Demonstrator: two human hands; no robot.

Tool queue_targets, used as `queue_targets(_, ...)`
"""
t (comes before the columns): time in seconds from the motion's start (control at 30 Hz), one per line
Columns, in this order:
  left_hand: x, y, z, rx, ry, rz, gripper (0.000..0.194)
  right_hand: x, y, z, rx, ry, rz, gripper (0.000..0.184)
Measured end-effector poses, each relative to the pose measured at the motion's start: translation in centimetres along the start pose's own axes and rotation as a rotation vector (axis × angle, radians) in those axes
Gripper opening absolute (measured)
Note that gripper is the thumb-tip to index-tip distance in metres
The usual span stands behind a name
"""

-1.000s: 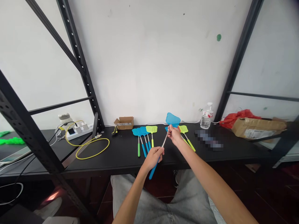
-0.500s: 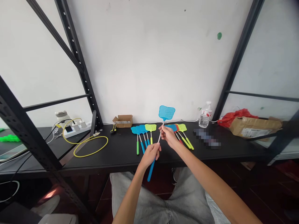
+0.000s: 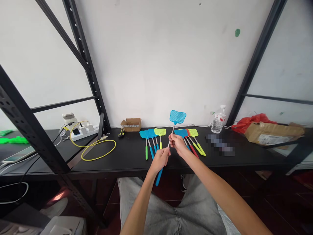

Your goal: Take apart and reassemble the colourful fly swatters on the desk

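A blue fly swatter (image 3: 177,117) is held up at a slant above the table's front part, its mesh head at the top and its blue handle pointing down toward my lap. My left hand (image 3: 160,160) is closed around it where the metal rod meets the handle. Higher up, my right hand (image 3: 177,143) pinches the rod below the head. Left of my hands lies a row of swatters with blue heads (image 3: 144,134) and a yellow-green one (image 3: 159,132). Right of them lie a blue swatter (image 3: 181,133), a red one (image 3: 194,151) and yellow-green ones (image 3: 201,149), overlapping.
A small open cardboard box (image 3: 131,125) and a yellow-black tool (image 3: 121,132) stand near the wall. To the left are a yellow cable (image 3: 99,158) and a power strip (image 3: 84,133). A water bottle (image 3: 218,120) and a larger cardboard box (image 3: 274,134) are on the right.
The held swatter's head has swung left from over the right group and now faces me more squarely. My right hand has moved left and slightly down along with it. Both hands keep their hold.
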State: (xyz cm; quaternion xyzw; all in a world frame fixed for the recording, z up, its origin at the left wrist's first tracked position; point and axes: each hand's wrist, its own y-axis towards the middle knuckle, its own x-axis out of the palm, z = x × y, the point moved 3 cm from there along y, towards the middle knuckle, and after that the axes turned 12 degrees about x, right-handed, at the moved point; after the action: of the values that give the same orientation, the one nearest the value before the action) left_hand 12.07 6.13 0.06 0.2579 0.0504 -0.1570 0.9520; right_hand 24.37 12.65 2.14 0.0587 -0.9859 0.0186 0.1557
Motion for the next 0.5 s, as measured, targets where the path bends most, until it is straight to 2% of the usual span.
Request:
queue_targets(0.13,0.2,-0.1,-0.1,-0.022,0.020,-0.004,0.053,-0.8,1.0,-1.0,-0.014,0.029,0.040,0.039)
queue_targets(0.33,0.8,-0.4,0.2,-0.013,0.027,-0.090,0.050,-4.9,3.2,-4.7,-0.061,0.123,0.259,0.034)
queue_targets(0.5,0.7,-0.8,0.4,-0.020,0.050,-0.106,0.048,-6.4,3.2,-5.7,-0.061,0.138,0.257,0.033)
